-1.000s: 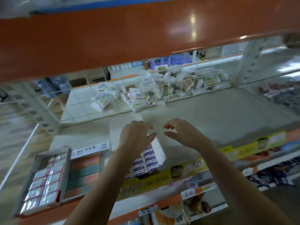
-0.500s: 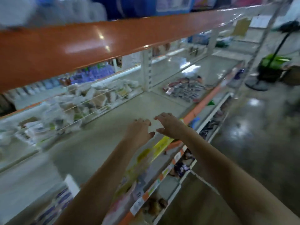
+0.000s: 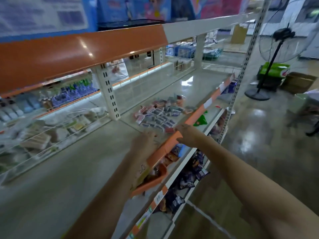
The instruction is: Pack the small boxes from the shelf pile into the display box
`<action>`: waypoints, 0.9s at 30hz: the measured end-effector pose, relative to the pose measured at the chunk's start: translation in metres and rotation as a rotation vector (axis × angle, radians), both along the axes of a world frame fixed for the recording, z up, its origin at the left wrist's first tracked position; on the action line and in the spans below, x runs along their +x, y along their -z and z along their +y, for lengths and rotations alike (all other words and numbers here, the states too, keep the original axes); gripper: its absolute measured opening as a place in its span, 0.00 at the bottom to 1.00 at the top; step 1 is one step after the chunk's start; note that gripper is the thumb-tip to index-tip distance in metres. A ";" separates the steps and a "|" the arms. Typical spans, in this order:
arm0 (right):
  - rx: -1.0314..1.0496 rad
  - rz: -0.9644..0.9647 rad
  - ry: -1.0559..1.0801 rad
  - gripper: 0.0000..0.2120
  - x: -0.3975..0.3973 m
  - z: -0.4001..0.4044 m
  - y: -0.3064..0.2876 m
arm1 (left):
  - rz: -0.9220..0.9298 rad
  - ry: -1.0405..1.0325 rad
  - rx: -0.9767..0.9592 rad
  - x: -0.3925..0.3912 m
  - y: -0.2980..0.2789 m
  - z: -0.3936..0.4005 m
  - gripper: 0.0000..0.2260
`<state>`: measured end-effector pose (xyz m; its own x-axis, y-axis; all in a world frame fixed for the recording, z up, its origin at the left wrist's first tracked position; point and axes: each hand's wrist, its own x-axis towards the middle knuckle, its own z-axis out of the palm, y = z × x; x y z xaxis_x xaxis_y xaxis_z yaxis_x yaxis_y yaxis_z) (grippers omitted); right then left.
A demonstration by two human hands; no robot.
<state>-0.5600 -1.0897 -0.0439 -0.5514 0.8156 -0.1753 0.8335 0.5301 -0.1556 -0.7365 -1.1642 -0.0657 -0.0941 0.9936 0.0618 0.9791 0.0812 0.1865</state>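
Left hand (image 3: 144, 143) loosely spread, empty, right hand (image 3: 187, 135) likewise, both near pile of small boxes (image 3: 159, 116)

Left hand (image 3: 144, 142), right hand (image 3: 188, 135) outstretched, empty.

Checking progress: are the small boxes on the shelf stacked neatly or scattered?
Scattered. The small boxes lie in a loose, jumbled pile on the shelf, at mixed angles.
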 end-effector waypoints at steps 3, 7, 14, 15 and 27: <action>-0.003 0.067 0.066 0.20 0.004 0.026 0.013 | -0.016 0.015 -0.029 0.000 -0.001 0.034 0.18; -0.002 0.238 0.187 0.15 -0.004 0.059 0.025 | -0.076 0.003 -0.037 -0.006 0.007 0.074 0.18; 0.031 0.212 0.184 0.12 -0.029 0.101 0.036 | -0.056 -0.002 0.005 -0.016 0.032 0.108 0.18; 0.062 0.194 0.159 0.12 -0.031 0.104 0.037 | -0.065 -0.003 0.021 -0.017 0.034 0.110 0.17; 0.071 0.308 0.074 0.12 -0.023 0.133 0.053 | -0.203 -0.156 0.159 -0.013 0.036 0.103 0.10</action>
<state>-0.5830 -0.9568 -0.0969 -0.5085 0.8596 0.0494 0.7898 0.4885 -0.3709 -0.7499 -1.0614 -0.1015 -0.2715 0.9455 0.1796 0.8983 0.1820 0.4000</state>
